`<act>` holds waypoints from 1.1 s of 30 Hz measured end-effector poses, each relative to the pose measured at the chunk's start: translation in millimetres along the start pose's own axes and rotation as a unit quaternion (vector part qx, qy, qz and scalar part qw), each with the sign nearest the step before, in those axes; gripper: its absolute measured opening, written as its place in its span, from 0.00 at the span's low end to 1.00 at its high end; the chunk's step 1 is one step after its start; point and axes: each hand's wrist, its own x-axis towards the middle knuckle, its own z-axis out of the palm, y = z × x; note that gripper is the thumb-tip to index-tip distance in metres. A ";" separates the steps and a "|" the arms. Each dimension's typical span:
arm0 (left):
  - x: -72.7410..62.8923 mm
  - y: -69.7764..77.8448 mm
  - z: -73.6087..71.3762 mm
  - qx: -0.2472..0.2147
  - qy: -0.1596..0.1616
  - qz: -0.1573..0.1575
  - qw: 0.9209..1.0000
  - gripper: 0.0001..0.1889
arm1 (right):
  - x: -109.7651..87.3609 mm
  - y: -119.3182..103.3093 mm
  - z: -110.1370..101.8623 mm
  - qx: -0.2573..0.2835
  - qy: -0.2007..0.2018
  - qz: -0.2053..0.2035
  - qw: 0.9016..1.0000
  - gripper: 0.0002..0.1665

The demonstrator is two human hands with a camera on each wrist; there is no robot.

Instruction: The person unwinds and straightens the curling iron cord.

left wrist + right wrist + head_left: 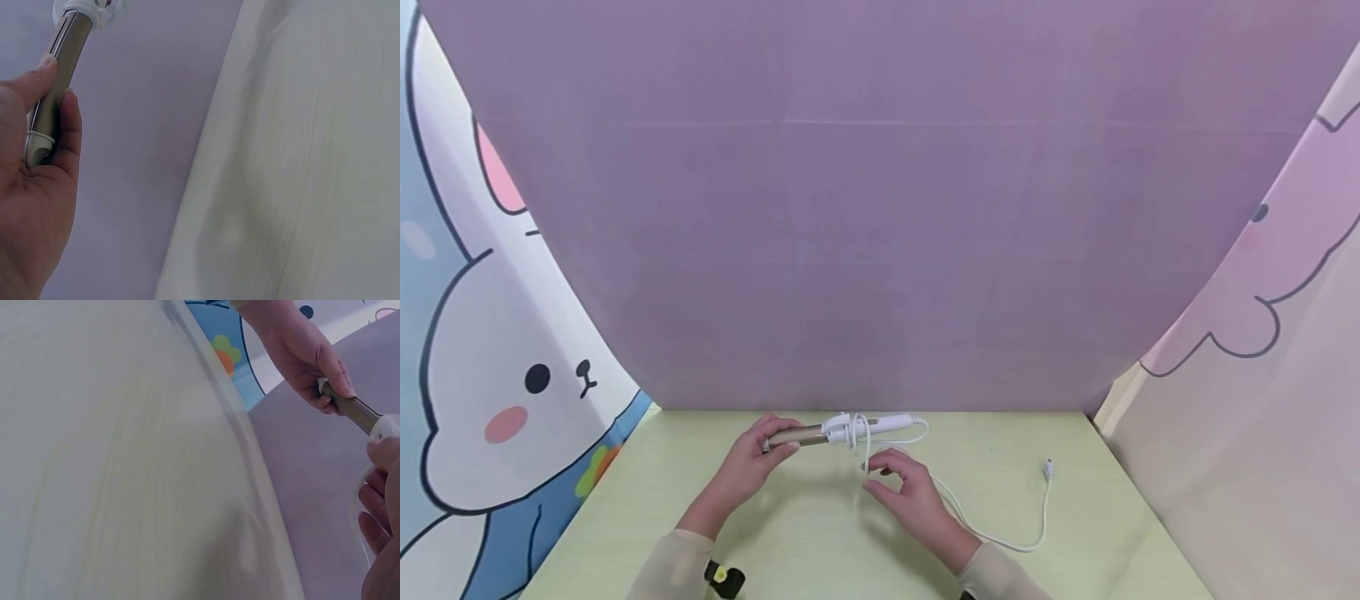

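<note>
A curling iron [891,423] with a white handle and a gold-brown barrel is held up near the table's far edge, its handle pointing right. My left hand [747,462] grips the barrel by its tip end; in the left wrist view thumb and fingers lie round the barrel [70,53]. White cord [854,432] loops round the iron near the clamp. My right hand [921,500], below the handle, pinches a strand of this cord between thumb and fingers. In the right wrist view the right hand [389,506] partly hides the white part of the iron.
From the right hand the cord's free length curves over the pale table [805,550] to a plug [1048,468] at the right. Behind the table hangs a purple cloth [880,250]. Cartoon-printed cloths flank it on both sides.
</note>
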 end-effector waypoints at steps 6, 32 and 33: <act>0.0 -2.8 0.0 0.000 -0.005 0.000 1.000 0.14 | -0.2 -12.2 -6.6 0.012 -0.006 0.029 0.999 0.08; -5.8 -4.8 0.5 -0.004 -0.012 -0.003 1.000 0.14 | 32.8 -36.2 -69.8 0.012 0.061 0.023 0.998 0.06; -5.9 -4.6 0.5 -0.004 -0.012 -0.002 1.000 0.14 | 34.5 -35.8 -72.6 0.009 0.066 0.026 0.997 0.05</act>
